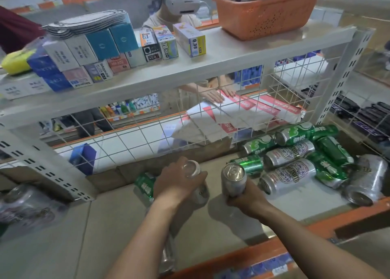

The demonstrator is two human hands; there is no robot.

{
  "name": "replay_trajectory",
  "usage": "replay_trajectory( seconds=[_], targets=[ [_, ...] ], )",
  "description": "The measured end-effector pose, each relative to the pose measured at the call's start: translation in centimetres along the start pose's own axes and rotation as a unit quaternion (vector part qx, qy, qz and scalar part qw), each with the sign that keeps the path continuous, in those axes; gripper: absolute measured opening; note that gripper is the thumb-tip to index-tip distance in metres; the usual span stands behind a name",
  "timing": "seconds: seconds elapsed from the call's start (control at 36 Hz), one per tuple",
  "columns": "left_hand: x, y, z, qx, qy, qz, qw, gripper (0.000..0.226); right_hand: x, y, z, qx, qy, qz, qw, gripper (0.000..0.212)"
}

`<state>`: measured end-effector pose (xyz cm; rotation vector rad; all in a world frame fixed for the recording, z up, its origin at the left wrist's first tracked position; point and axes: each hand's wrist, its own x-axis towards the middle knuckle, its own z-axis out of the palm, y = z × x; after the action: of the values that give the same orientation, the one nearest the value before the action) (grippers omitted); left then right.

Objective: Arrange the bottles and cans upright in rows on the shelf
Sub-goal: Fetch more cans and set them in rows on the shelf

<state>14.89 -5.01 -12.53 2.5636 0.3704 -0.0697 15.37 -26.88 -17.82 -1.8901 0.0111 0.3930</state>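
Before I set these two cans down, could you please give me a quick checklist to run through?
1. Right hand grips silver can, top up: ok.
2. Left hand holds second can: ok.
3. Bare shelf space near the hands: ok.
4. Green can beside left hand standing upright: cannot tell, partly hidden.
5. Pile on the right stood up: not ok, the cans lie on their sides.
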Motion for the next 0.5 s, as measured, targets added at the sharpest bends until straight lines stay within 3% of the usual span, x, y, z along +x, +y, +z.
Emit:
replay_trajectory(
  seconds=[0.08, 0.14, 0.19, 0.25, 0.28, 0.33, 0.42, 0.5],
  targets=[
    [-0.2, -0.2, -0.9, -0.090, 0.006, -0.087, 0.992, 0.049, 0.1, 0.3, 0.0, -0.003, -0.010, 0.004, 1.000, 0.047],
    [-0.4, -0.7, -1.6, -0.187, 0.044, -0.163, 0.968, 0.051, 0.2, 0.5, 0.0, -0.001, -0.014, 0.005, 1.000, 0.048],
    [-1.0, -1.1, -2.0, -0.352, 0.086, -0.210, 0.908, 0.053, 0.4, 0.7, 0.0, -0.001, -0.018, 0.003, 1.000, 0.049],
    [-2.0, -2.0, -1.7, -0.526, 0.065, -0.196, 0.825, 0.040, 0.5, 1.0, 0.0, -0.003, -0.019, 0.006, 1.000, 0.053],
    [-2.8, -2.6, -1.2, -0.597, 0.025, -0.172, 0.783, 0.040, 0.7, 1.2, 0.0, -0.005, -0.018, 0.008, 1.000, 0.055],
    [-4.3, -3.4, -0.1, -0.675, -0.097, -0.134, 0.719, 0.060, 0.8, 1.3, 0.1, -0.011, -0.019, 0.010, 1.000, 0.057],
    [-4.8, -3.8, 1.4, -0.663, -0.214, -0.128, 0.706, 0.088, 0.7, 1.3, 0.1, -0.016, -0.027, 0.009, 0.999, 0.059],
    [-4.4, -2.6, 2.0, -0.610, -0.247, -0.149, 0.738, 0.057, 0.7, 1.5, 0.1, -0.011, -0.033, 0.011, 0.999, 0.064]
  ],
)
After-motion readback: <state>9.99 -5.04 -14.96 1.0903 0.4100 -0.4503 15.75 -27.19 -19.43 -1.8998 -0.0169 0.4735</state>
